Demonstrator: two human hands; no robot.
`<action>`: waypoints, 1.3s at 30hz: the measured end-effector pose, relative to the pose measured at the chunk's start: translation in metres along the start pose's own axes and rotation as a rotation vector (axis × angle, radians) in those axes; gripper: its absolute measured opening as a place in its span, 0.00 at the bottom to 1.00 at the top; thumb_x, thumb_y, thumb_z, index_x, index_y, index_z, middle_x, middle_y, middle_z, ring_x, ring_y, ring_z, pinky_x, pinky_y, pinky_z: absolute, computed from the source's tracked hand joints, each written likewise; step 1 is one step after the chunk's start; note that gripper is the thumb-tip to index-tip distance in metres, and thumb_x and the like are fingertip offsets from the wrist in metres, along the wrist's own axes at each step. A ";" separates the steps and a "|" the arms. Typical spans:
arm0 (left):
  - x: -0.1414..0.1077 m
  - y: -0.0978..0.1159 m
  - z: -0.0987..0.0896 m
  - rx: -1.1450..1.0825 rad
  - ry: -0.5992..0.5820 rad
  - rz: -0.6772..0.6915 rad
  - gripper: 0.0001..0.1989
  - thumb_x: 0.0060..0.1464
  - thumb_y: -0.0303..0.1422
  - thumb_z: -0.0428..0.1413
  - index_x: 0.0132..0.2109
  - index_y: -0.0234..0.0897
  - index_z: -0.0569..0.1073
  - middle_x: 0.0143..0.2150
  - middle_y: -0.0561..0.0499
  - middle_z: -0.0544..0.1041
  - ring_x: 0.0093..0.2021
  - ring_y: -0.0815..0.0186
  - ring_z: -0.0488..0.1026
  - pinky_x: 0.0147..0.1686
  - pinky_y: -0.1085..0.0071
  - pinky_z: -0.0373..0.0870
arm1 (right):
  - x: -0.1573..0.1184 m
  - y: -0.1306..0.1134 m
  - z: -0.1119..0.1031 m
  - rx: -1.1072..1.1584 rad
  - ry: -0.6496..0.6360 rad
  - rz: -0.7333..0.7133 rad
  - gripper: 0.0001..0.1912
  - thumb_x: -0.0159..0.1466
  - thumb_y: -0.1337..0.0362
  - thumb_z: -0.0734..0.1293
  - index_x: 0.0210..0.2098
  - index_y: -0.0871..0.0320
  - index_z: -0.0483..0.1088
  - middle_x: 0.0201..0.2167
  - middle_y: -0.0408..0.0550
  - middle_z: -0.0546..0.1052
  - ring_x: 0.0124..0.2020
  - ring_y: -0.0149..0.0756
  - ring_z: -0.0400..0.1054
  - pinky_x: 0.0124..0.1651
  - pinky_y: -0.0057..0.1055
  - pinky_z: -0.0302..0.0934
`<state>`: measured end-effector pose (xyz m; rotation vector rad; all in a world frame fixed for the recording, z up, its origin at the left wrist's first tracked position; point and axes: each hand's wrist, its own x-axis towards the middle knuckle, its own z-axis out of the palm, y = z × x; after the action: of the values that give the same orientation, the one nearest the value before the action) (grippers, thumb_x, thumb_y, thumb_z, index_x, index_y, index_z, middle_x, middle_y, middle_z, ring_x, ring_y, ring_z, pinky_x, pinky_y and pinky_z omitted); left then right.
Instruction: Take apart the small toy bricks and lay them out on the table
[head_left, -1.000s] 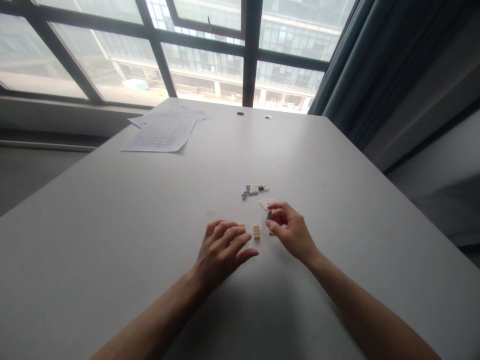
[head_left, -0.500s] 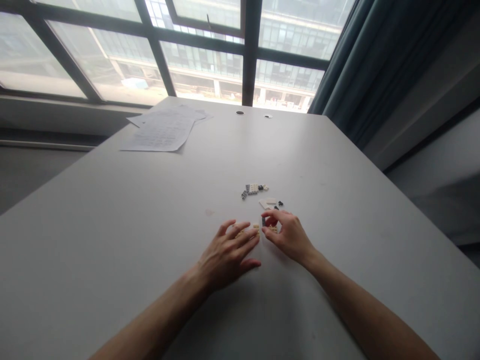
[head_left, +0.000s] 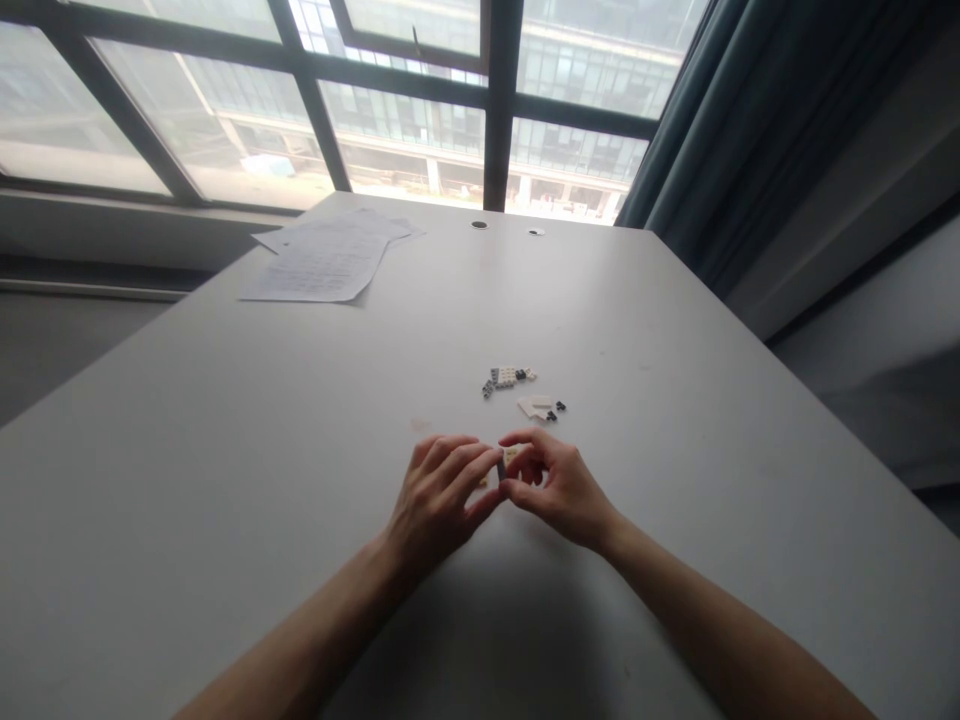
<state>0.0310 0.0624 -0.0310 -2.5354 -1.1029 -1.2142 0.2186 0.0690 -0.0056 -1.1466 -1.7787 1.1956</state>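
A dark grey toy building brick (head_left: 502, 467) stands on end between my two hands, pinched by the thumb and fingers of my right hand (head_left: 559, 485). From the other side my left hand (head_left: 439, 495) closes on the same brick, its thumb and index fingertips touching the ends. Pale yellow studded bricks (head_left: 511, 455) show just behind the grey one, partly covered by my right fingers. Another bit of pale yellow brick (head_left: 482, 482) peeks out between my left thumb and index finger; I cannot tell whether it is held or lies on the table.
Farther out on the white table (head_left: 675, 420) lies a group of cream and grey bricks (head_left: 508, 377). Nearer are flat white pieces (head_left: 535, 406) and small black pieces (head_left: 552, 416). Printed papers (head_left: 322, 255) spread at the far left, before the window.
My right hand has moved left with the grey brick to meet my left hand. The left fingers, spread before, have closed in around the brick.
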 end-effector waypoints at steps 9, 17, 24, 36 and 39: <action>-0.003 -0.001 0.003 0.054 -0.091 -0.131 0.13 0.54 0.36 0.59 0.46 0.38 0.72 0.43 0.46 0.77 0.48 0.57 0.70 0.50 0.58 0.61 | 0.004 0.012 -0.005 -0.599 0.153 -0.180 0.09 0.59 0.64 0.68 0.40 0.57 0.71 0.36 0.50 0.74 0.41 0.41 0.64 0.46 0.37 0.58; -0.003 0.002 0.004 0.066 -0.237 -0.154 0.13 0.54 0.39 0.59 0.45 0.39 0.74 0.47 0.46 0.76 0.53 0.54 0.67 0.55 0.54 0.57 | 0.003 0.015 0.000 -0.825 0.023 -0.225 0.05 0.64 0.66 0.64 0.36 0.56 0.72 0.35 0.47 0.76 0.42 0.40 0.63 0.48 0.36 0.54; -0.005 0.000 0.006 0.069 -0.247 -0.128 0.15 0.51 0.42 0.61 0.43 0.39 0.74 0.48 0.47 0.76 0.53 0.54 0.67 0.56 0.53 0.56 | 0.004 0.014 -0.006 -0.749 -0.036 -0.249 0.07 0.61 0.71 0.64 0.36 0.55 0.73 0.36 0.44 0.78 0.43 0.38 0.64 0.49 0.36 0.51; -0.002 0.001 0.007 0.060 -0.202 -0.126 0.12 0.53 0.40 0.60 0.42 0.40 0.75 0.46 0.47 0.77 0.53 0.55 0.68 0.56 0.54 0.57 | 0.001 0.009 0.005 -0.829 0.002 -0.206 0.04 0.60 0.63 0.68 0.34 0.57 0.71 0.34 0.47 0.75 0.40 0.40 0.63 0.44 0.35 0.52; -0.002 0.002 0.005 0.049 -0.204 -0.121 0.15 0.50 0.42 0.62 0.43 0.39 0.75 0.46 0.47 0.77 0.52 0.55 0.68 0.55 0.54 0.58 | 0.002 0.011 0.001 -0.789 -0.038 -0.243 0.03 0.59 0.69 0.68 0.34 0.57 0.71 0.33 0.46 0.76 0.40 0.39 0.64 0.46 0.35 0.51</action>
<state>0.0347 0.0622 -0.0353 -2.6354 -1.3287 -0.9557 0.2198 0.0729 -0.0163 -1.2607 -2.4257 0.3550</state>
